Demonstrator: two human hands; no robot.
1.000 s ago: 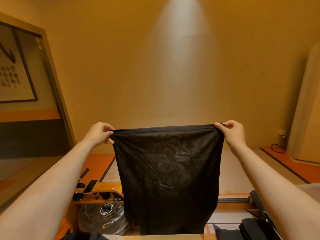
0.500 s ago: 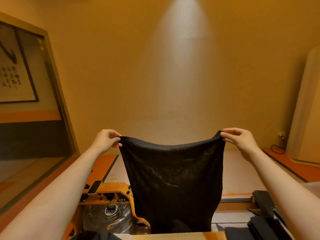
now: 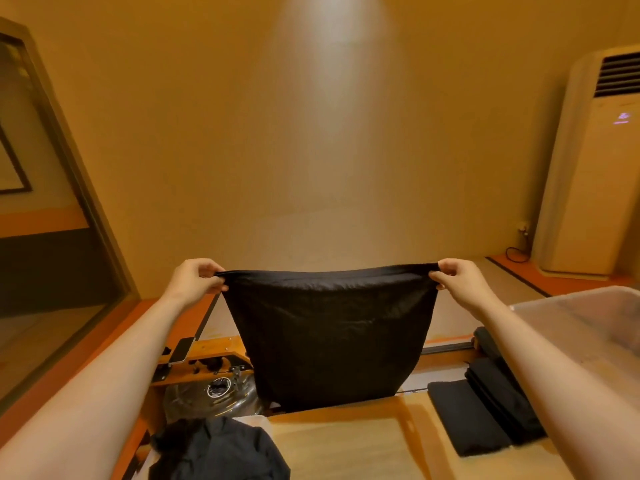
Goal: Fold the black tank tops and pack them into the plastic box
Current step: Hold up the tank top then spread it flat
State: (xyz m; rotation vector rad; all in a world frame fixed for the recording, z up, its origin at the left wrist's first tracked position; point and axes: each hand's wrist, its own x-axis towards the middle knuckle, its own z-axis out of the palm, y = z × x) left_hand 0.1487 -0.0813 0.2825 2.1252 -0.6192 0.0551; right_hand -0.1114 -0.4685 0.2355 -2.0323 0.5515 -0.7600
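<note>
We count two hands: the left hand (image 3: 194,282) and the right hand (image 3: 460,282), centre frame. One black tank top (image 3: 329,334) hangs between them. Two folded black tank tops (image 3: 485,410) lie lower right, one crumpled dark heap (image 3: 214,452) at the bottom left. One plastic box (image 3: 581,327) sits at right. One air conditioner (image 3: 595,161) stands upper right.

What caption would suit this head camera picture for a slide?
Both hands, left and right, hold a black tank top stretched above the table.
</note>
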